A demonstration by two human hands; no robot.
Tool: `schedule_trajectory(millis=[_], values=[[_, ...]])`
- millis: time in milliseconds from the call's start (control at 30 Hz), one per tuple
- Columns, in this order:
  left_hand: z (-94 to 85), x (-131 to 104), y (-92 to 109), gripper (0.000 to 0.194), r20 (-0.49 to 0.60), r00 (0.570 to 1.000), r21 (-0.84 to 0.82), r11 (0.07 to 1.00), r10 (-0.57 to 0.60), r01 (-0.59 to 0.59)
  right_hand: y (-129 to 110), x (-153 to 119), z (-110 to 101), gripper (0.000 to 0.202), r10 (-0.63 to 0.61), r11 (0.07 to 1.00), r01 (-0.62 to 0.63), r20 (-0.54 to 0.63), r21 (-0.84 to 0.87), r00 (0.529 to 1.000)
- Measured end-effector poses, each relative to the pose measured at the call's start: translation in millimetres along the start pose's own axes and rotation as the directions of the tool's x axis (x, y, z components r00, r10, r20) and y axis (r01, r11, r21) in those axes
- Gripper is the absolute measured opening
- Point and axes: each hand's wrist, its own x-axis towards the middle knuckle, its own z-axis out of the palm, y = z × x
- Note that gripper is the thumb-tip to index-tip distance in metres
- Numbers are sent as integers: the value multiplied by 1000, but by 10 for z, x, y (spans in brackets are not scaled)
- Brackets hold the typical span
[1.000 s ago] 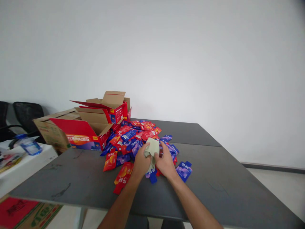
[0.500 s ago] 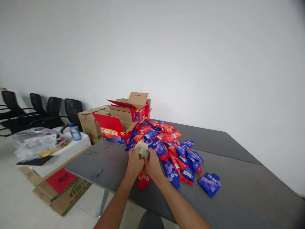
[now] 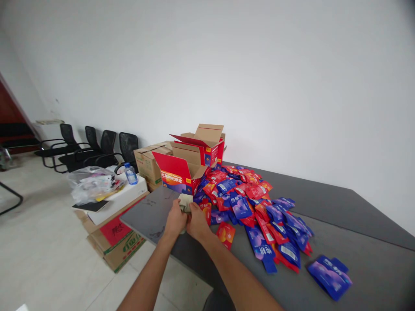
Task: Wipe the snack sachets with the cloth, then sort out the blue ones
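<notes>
A pale beige folded cloth (image 3: 185,201) is bunched between my two hands above the left part of the dark grey table (image 3: 145,216). My left hand (image 3: 175,220) grips its left side. On the other side, my right hand (image 3: 197,222) closes on it with the fingers bent; the hands nearly touch. To the right of them spreads a heap of red and blue pouches (image 3: 240,205). One red-orange pouch (image 3: 226,234) lies just beside my right forearm. Behind the hands stands an open red box (image 3: 175,172) with its flaps up.
More open boxes (image 3: 210,147) stand against the wall behind. A single blue pouch (image 3: 330,276) lies at the right. Left of the table are brown cartons (image 3: 151,162), a water bottle (image 3: 131,174), a plastic bag (image 3: 92,185) and black chairs (image 3: 108,144).
The view has turned left, so the table and boxes appear further right. Both hands have moved left with the cloth, away from the pouches, uncovering the red-orange pouch near them.
</notes>
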Motion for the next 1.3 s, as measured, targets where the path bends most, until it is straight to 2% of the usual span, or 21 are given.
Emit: schedule_trajectory(millis=[133,233,333,400,500,600,700,833,1033,1200,1300], values=[[7,38,-102,45,30,999,67,998,-10,8,-13,61,92,37,-7,999,11,68,-53,998],[45,17,-116,47,-27,1000,220,975,-10,16,-12,78,97,31,-7,995,16,92,-102,996],[90,-8,-56,52,-119,990,360,932,81,-33,-14,52,8,29,-2,990,12,74,-138,997],[119,-13,25,57,-111,975,346,927,191,-142,-9,11,-109,30,8,987,0,48,-159,999],[169,-28,187,64,-12,926,243,899,378,-364,34,-92,-343,37,21,983,-18,14,-183,1000],[255,-115,367,69,96,859,159,844,503,-512,127,-248,-601,47,43,976,-47,-22,-211,999],[387,-282,539,75,214,813,124,811,541,-572,247,-448,-857,51,96,961,-115,-87,-250,992],[625,-519,715,97,339,792,113,814,507,-569,381,-742,-1229,51,168,928,-219,-188,-301,968],[1009,-753,910,124,409,797,123,839,444,-530,526,-1212,-1850,44,237,831,-386,-373,-401,897],[1217,-942,1166,125,418,795,123,840,439,-529,718,-1645,-2308,57,315,640,-614,-571,-462,758],[1301,-1033,1349,122,403,806,121,848,433,-516,883,-1855,-2508,66,426,520,-720,-592,-459,684]])
